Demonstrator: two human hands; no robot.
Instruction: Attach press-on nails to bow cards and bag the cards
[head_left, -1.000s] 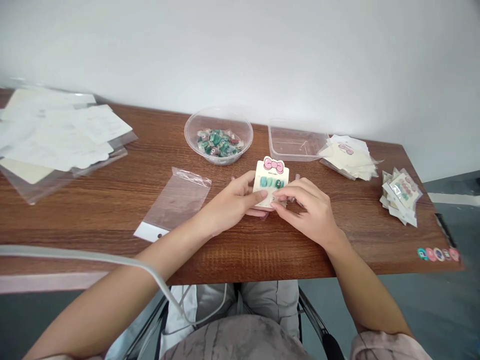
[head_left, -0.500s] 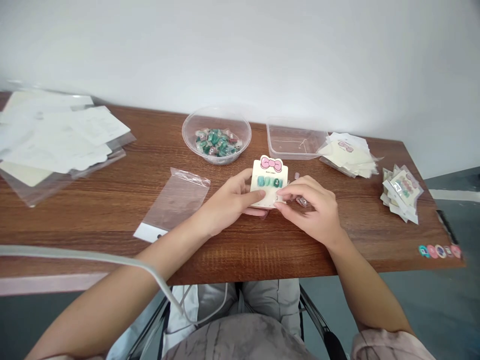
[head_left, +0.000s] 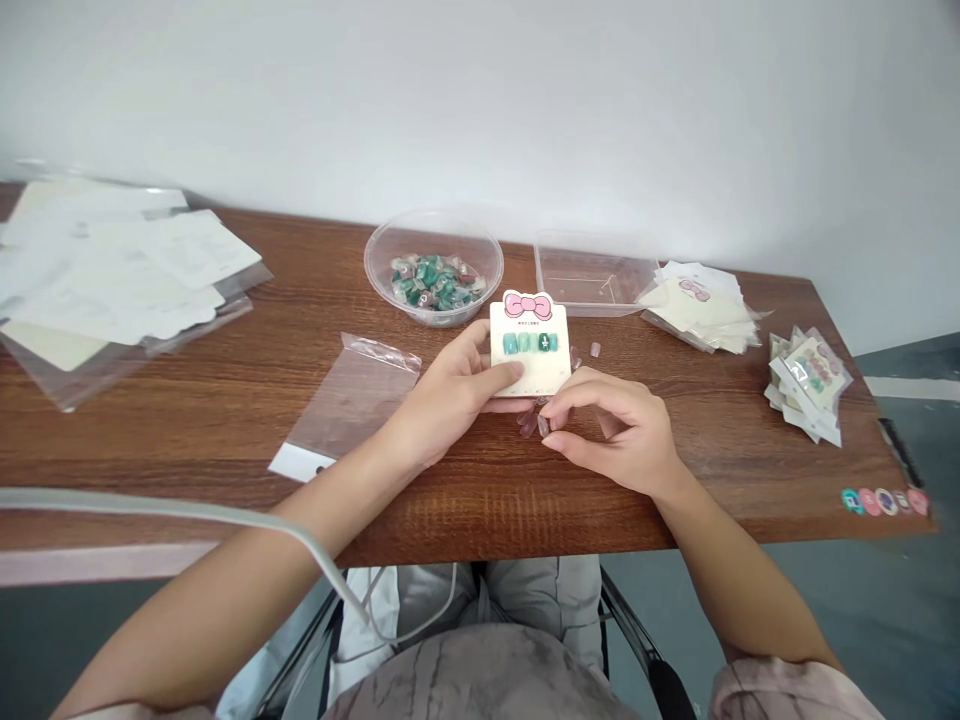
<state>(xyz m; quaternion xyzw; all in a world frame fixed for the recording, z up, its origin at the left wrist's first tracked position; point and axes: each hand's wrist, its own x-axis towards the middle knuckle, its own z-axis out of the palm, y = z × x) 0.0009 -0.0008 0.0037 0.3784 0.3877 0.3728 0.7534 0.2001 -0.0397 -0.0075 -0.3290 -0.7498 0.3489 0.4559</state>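
My left hand [head_left: 454, 395] grips a cream display card [head_left: 544, 377] by its left and lower edge, thumb flat on the front. A pink bow [head_left: 528, 306] tops the card, and a row of green press-on nails [head_left: 530, 343] runs across its middle. Just below the card's lower right corner, my right hand [head_left: 630, 430] pinches a small translucent press-on nail [head_left: 544, 427] between thumb and forefinger. Loose pinkish nails [head_left: 528, 424] lie on the table under and beside the card, partly hidden by my hands. A single pinkish nail [head_left: 595, 349] lies farther right.
Behind my hands stand a clear round bowl [head_left: 373, 275] of green and pink nails and a clear rectangular box [head_left: 551, 290]. A clear bag [head_left: 352, 390] and a pile of white cards [head_left: 127, 270] lie left; bow cards [head_left: 697, 310] and packaged nail sets [head_left: 810, 380] lie right.
The card has moved up and slightly left in my left hand. My right hand has drawn down from the card's front to below it, now showing a translucent nail at its fingertips.
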